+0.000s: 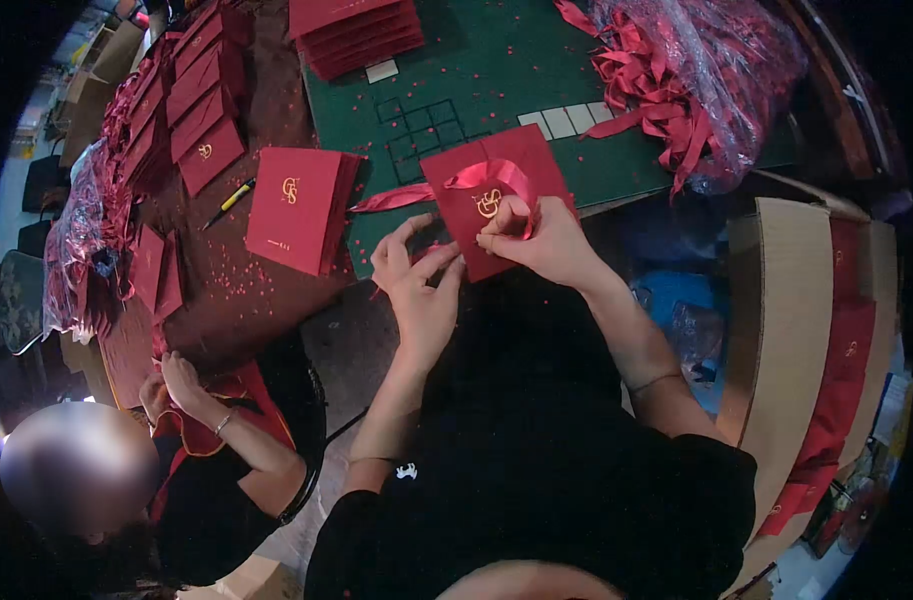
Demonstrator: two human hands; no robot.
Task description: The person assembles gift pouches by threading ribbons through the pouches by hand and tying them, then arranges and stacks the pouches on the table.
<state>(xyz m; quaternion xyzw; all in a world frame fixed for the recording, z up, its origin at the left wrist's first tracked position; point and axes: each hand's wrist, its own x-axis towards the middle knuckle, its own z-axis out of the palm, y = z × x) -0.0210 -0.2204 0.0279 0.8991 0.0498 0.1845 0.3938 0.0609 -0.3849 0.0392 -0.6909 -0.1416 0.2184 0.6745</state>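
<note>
A red card with a gold emblem [476, 165] lies tilted between my hands near the green mat's front edge. My left hand [419, 285] is at its lower left edge, thumb and fingers pinched together; what they grip is too small to make out. Over the card's front, my right hand [544, 238] pinches a shiny red ribbon [506, 172] that loops up across the card. Another length of ribbon [394, 198] sticks out to the left of the card.
Left of the card stands a stack of red cards [294, 205]. More stacks [361, 35] and a ribbon pile in plastic [691, 80] lie farther back. A yellow-black pen [230, 203] rests at left. At right is a cardboard box [788, 330]; a co-worker's hands [176, 385] are at lower left.
</note>
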